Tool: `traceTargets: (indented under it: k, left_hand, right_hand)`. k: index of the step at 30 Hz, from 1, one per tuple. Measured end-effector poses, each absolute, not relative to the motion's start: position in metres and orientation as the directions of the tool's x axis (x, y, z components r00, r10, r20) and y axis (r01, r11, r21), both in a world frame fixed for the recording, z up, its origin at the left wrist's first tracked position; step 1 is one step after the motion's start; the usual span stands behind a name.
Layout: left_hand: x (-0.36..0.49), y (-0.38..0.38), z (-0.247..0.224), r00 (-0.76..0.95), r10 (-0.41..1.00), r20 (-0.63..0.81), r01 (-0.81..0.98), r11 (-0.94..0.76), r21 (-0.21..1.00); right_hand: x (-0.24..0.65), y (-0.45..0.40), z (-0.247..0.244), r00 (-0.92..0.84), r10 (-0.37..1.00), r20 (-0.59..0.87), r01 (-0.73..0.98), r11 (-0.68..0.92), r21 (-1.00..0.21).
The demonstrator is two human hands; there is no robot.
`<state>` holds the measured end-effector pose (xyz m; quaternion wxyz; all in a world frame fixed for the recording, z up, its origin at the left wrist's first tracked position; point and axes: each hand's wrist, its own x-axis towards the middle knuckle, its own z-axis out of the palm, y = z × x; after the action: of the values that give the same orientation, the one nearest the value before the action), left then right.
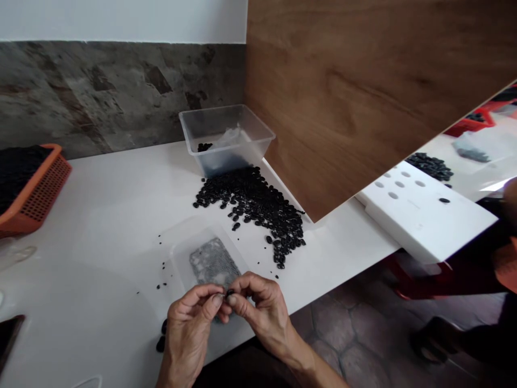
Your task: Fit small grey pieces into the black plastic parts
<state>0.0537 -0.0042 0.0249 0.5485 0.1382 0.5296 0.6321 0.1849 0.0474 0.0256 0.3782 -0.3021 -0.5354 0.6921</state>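
Observation:
My left hand (194,326) and my right hand (264,310) meet at the fingertips near the table's front edge. Between the right thumb and fingers is a small black piece (230,292). The left fingers pinch at its other side, where what they hold is too small to make out. Just beyond the hands, and partly hidden by them, a clear shallow tray (177,258) holds many tiny grey parts (214,258). A wide pile of black oval pieces (258,199) spreads over the table behind it. Several black pieces (161,344) lie beside my left hand.
A clear plastic bin (230,156) stands behind the pile, against a wooden panel (363,97). At the left is an orange basket (44,188) of black material, with a dark device (8,339) nearer. A white box (428,210) sits right, near another person's arm (507,264).

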Motion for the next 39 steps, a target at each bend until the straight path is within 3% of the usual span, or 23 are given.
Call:
traceTargets:
  k: [15,39]
  left_hand:
    - [0.056,-0.010,0.022,-0.446,0.815,-0.370,-0.518,0.102,0.849]
    - [0.059,-0.011,0.013,-0.538,0.812,-0.225,-0.312,0.056,0.948]
  right_hand:
    - [0.180,0.041,0.029,-0.550,0.834,-0.046,-0.323,-0.264,-0.909]
    - [0.180,0.041,0.024,-0.517,0.854,-0.059,-0.235,-0.208,-0.950]
